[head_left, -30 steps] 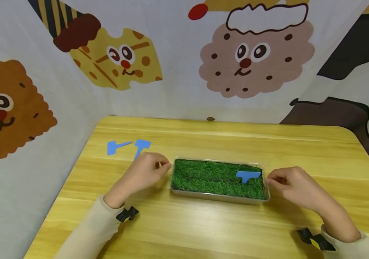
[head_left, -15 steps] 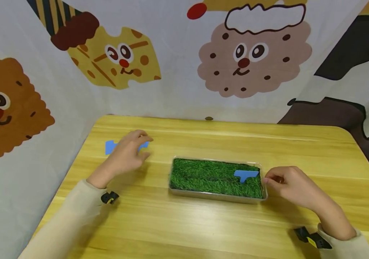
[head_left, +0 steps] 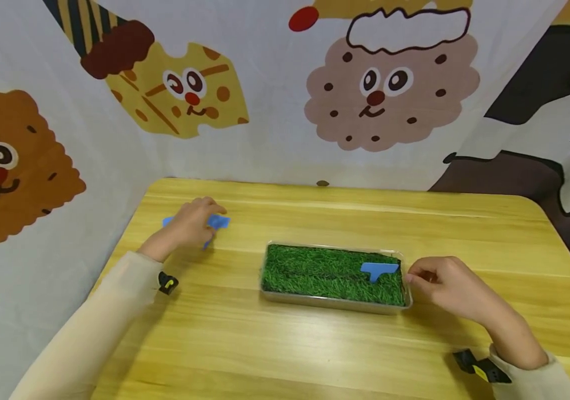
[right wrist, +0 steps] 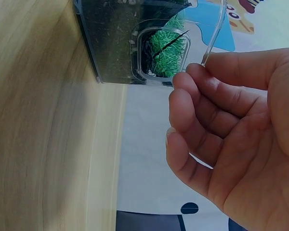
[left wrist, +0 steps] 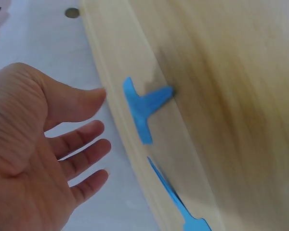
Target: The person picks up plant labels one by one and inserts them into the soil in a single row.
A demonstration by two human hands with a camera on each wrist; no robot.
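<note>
My left hand [head_left: 192, 222] reaches over a blue T-shaped plant label [head_left: 219, 221] at the table's far left. In the left wrist view its thumb and fingers stand apart, with nothing between them and the label [left wrist: 143, 108] just beyond. A second blue label [left wrist: 176, 199] lies beside it, mostly covered by the hand in the head view. My right hand [head_left: 457, 289] pinches the rim of a clear plastic box [head_left: 335, 303] between thumb and index finger at its right end. Green artificial grass [head_left: 315, 272] fills the box, and a third blue label [head_left: 379, 269] stands in it near the right end.
The wooden table [head_left: 290, 355] ends at the back against a white cloth [head_left: 275, 155] printed with cartoon biscuits and cheese. The cloth also runs along the left side. Black straps [head_left: 167, 283] sit at both wrists.
My left hand has left the box's left end and moved left and away to the blue labels, its fingers spreading. My right hand stays at the box's right end.
</note>
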